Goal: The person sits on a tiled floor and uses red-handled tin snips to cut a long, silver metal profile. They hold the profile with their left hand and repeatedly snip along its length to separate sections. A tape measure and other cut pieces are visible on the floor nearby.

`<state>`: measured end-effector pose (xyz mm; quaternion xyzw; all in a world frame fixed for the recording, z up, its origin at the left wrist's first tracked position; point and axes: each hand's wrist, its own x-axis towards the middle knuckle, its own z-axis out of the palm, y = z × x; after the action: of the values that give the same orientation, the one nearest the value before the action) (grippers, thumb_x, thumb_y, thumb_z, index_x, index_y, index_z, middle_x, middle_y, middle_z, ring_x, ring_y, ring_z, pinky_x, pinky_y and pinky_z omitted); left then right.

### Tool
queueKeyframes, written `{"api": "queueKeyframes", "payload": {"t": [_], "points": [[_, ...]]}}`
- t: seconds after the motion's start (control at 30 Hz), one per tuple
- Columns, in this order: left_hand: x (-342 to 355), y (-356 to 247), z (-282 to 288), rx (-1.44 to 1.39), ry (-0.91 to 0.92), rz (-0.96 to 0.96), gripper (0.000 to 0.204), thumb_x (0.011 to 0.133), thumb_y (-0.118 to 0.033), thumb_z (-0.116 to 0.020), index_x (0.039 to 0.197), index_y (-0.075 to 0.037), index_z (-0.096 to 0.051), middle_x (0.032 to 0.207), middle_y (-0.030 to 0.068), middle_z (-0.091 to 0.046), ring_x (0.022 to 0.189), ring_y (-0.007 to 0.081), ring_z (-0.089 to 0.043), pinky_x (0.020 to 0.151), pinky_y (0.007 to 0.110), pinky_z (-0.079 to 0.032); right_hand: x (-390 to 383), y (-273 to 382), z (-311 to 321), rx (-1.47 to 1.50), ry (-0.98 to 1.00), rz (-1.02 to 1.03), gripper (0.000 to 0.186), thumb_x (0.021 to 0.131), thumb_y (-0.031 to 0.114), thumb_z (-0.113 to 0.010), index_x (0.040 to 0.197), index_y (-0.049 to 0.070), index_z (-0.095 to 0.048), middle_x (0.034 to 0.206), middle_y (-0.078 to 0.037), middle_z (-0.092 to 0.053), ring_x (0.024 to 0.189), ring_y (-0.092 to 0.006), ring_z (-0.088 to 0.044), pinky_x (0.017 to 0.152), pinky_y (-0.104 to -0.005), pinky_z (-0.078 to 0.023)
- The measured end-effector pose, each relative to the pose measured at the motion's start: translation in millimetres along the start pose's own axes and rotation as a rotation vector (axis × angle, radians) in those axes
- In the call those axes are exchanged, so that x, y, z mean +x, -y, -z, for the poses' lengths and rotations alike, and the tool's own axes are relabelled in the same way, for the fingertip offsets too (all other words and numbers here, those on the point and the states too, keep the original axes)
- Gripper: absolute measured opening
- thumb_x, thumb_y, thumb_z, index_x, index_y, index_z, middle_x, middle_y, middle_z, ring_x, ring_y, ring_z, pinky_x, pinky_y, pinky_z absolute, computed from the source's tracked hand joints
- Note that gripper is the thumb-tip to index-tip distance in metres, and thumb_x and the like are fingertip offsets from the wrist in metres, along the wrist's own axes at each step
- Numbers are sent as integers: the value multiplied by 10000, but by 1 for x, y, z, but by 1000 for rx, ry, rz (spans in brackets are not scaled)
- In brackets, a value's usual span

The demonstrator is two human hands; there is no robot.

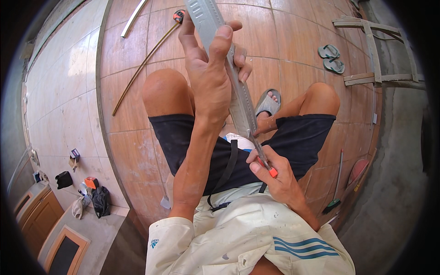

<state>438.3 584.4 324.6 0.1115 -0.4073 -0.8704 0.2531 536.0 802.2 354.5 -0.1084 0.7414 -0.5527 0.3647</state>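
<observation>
My left hand [213, 64] is closed round a long galvanized metal channel [242, 107], a strip with small holes along its length. The channel slopes from the top of the view down toward my lap. At its lower end my right hand [277, 176] grips a red-handled pair of tin snips [263, 158]. The snips' jaws meet the channel's end; whether they are closed on the metal is too small to tell. A tape measure [178, 16] lies on the floor beyond my left hand, its yellow blade [145, 64] pulled out long.
A white strip [133, 19] lies at the far left. Flip-flops [331, 58] and a wooden frame [376, 55] are at the right, above a broom [332, 205]. On the left stand a black plastic bag [101, 201] and an orange box [91, 182]. My bent knees flank the channel.
</observation>
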Motion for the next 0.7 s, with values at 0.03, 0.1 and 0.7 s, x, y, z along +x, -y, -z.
{"api": "queueKeyframes", "payload": {"t": [0.03, 0.1, 0.7], "points": [[0, 1, 2, 58, 24, -67, 671, 1076, -291, -667, 1609, -174, -276, 1309, 143, -582, 733, 72, -583, 507, 208, -492, -2, -1, -1, -15, -114, 20, 237, 1045, 208, -706, 1103, -15, -655, 744, -35, -547, 652, -113, -448, 616, -285, -381], [0, 0, -1, 73, -4, -84, 678, 1080, -247, -674, 1613, -167, -262, 1312, 153, -605, 749, 79, -602, 522, 227, -503, -9, -4, -3, -45, -349, 54, 208, 1009, 140, -757, 1133, 6, -657, 788, -26, -605, 694, -103, -481, 652, -265, -409], [-9, -16, -34, 273, -170, 104, 724, 1081, -186, -667, 1665, -132, -242, 1090, 72, -661, 640, 62, -560, 527, 221, -489, 52, 4, 11, 39, -338, 322, 264, 958, 19, -771, 1182, 15, -631, 934, -56, -728, 745, -64, -588, 682, -232, -509]]}}
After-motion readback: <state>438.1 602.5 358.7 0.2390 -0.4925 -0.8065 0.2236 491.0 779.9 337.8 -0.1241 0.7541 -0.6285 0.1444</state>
